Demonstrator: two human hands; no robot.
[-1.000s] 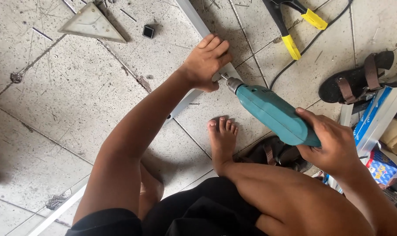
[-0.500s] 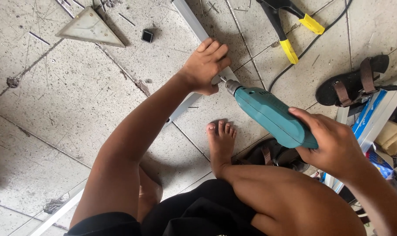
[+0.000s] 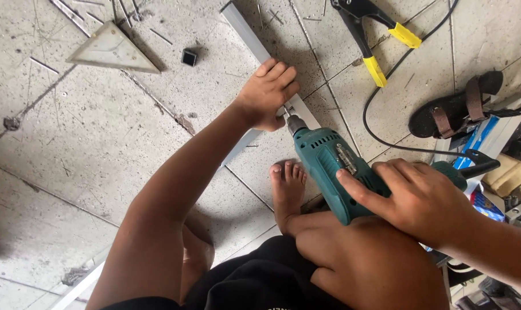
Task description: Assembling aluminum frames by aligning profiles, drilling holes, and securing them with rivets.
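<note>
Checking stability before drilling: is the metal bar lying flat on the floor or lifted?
Flat, apparently: the metal bar lies along the tiled floor, pressed by the left hand. The drill tip meets it.

- Bright, even daylight — no glare.
- Soft shadows under the left arm and legs.
- Sharp focus throughout; slight wide-angle stretch at the edges.

A worn, speckled grey tiled floor is seen, scratched and crossed by dark grout lines, littered with metal scraps. Flat daylight is cast, with soft shadows.
</note>
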